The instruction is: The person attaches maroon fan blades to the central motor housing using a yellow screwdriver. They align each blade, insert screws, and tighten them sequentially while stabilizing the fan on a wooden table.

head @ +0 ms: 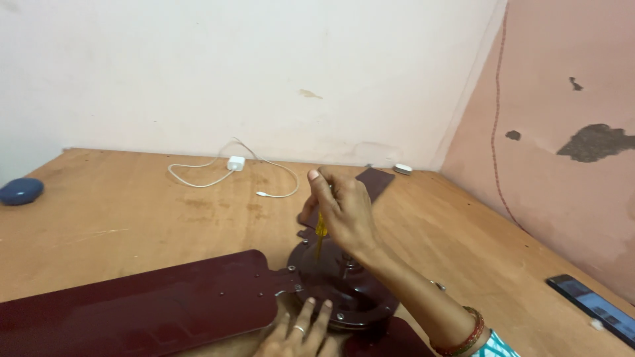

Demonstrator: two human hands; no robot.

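The right hand is raised above the middle of the counter, fingers curled tightly together around the handle of a yellow-shafted screwdriver, whose thin shaft points straight down toward the round dark maroon metal motor housing of a ceiling fan; whether the tip touches the housing cannot be told. A red and gold bangle sits on that wrist. The left hand lies at the bottom edge of the view with its fingers spread flat, a ring on one of them, the fingertips pressing on the near rim of the motor housing where it meets a long dark maroon fan blade that stretches away to the left. Another maroon blade points away from the housing behind the right hand. All of this rests on a brown wooden counter. Farther back lie a white charger block with a looping white cable and a small white oval object near the corner; a dark blue rounded object sits at the far left, and a black phone lies at the right edge. A whitish wall stands behind, meeting a pink wall with patches of flaked paint on the right.
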